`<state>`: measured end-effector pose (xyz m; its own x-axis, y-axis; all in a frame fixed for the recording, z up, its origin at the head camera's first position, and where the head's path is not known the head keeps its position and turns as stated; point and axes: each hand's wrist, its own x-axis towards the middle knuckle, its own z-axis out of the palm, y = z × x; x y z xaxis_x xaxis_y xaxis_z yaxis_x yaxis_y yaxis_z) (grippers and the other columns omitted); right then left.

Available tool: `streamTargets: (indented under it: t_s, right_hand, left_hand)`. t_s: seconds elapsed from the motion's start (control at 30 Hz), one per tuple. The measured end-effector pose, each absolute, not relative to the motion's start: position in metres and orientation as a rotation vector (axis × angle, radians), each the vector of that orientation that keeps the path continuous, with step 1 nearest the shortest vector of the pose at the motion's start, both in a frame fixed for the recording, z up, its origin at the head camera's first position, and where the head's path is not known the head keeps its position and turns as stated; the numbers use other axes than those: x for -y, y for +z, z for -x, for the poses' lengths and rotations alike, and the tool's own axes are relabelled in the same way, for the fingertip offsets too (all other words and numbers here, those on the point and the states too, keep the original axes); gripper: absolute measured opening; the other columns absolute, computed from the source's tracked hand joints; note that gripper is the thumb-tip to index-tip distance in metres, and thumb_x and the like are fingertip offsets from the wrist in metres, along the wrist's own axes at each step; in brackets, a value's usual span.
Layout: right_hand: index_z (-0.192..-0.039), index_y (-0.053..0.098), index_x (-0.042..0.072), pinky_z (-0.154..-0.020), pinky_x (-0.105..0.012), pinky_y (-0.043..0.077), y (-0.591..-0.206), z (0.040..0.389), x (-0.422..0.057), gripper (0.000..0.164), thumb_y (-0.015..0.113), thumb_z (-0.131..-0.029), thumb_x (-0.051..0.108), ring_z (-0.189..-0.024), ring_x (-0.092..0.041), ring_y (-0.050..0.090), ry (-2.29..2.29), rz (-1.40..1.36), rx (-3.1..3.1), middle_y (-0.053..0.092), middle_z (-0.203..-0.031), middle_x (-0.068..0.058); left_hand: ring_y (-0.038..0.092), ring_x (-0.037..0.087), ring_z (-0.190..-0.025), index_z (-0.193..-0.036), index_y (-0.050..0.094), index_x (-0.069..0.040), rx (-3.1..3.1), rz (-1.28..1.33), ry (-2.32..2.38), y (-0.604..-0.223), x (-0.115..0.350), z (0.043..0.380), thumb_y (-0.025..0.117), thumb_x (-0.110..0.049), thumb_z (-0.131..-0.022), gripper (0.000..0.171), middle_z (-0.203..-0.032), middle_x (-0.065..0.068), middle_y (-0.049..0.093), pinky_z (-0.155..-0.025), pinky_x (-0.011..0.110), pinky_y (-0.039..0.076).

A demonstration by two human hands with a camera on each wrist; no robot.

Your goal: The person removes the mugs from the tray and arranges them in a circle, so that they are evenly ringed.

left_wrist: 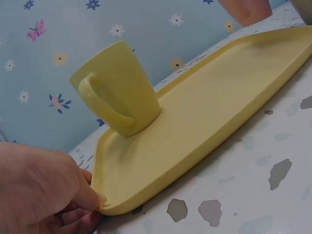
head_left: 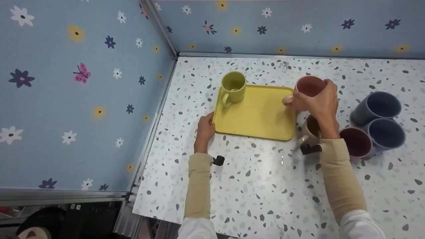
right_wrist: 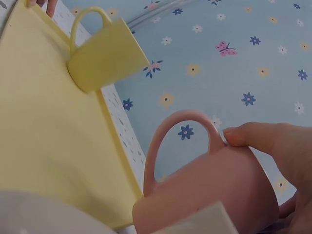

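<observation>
My right hand (head_left: 320, 101) grips a pink mug (right_wrist: 209, 190) near its rim, thumb by the handle. In the head view the mug overlaps the right end of a yellow tray (head_left: 262, 114); the left wrist view shows it raised above the tray. At the tray's left edge, my left hand (head_left: 206, 127) pinches the rim near the front corner, thumb on top (left_wrist: 92, 197). A yellow-green mug (left_wrist: 119, 90) stands upright on the tray's back left part, its handle toward the front.
A beige mug (head_left: 312, 126) stands by the tray's right edge, partly behind the right wrist. Farther right are a dark red mug (head_left: 356, 142) and two blue mugs (head_left: 377, 108). Flowered panels (head_left: 265, 30) border the speckled table at the back and left.
</observation>
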<state>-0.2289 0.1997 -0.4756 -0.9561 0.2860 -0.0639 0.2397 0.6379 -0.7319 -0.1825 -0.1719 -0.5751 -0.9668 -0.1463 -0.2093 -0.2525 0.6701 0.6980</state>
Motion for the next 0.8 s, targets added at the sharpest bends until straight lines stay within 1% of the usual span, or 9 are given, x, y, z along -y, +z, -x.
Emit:
streamTargets:
  t_s: [0.2,0.43,0.63,0.8]
  right_hand:
    - [-0.143,0.024,0.001,-0.104,-0.049,0.038,-0.477,0.229,-0.209,0.120,0.074,-0.059,0.070,-0.125,-0.036,0.043,1.211,0.529,2.840,0.036,-0.141,-0.020]
    - [-0.143,0.019,-0.003,-0.104,-0.054,0.036,-0.477,0.229,-0.213,0.127,0.073,-0.057,0.074,-0.125,-0.042,0.042,1.186,0.604,2.921,0.032,-0.142,-0.025]
    - [-0.145,0.014,-0.005,-0.105,-0.056,0.035,-0.478,0.229,-0.215,0.129,0.073,-0.060,0.071,-0.127,-0.046,0.038,1.187,0.644,2.957,0.027,-0.144,-0.028]
    - [-0.146,0.009,-0.005,-0.108,-0.054,0.033,-0.480,0.227,-0.218,0.130,0.073,-0.061,0.070,-0.129,-0.045,0.036,1.204,0.680,2.972,0.024,-0.144,-0.029]
  left_hand:
    - [0.052,0.026,-0.099,-0.140,0.051,-0.013,-2.747,0.331,1.174,-0.574,0.171,0.183,0.047,0.004,-0.091,0.052,-0.108,0.017,0.057,-0.092,0.039,0.043]
    - [0.050,0.023,-0.097,-0.142,0.048,-0.018,-2.696,0.409,1.157,-0.574,0.171,0.184,0.048,-0.002,-0.094,0.050,-0.110,0.014,0.054,-0.091,0.039,0.043]
    - [0.052,0.024,-0.098,-0.141,0.049,-0.017,-2.711,0.398,1.169,-0.576,0.171,0.184,0.047,-0.001,-0.093,0.050,-0.110,0.015,0.055,-0.093,0.038,0.043]
    - [0.052,0.024,-0.099,-0.141,0.049,-0.017,-2.704,0.408,1.166,-0.577,0.170,0.184,0.047,-0.001,-0.094,0.050,-0.112,0.015,0.055,-0.094,0.038,0.043]
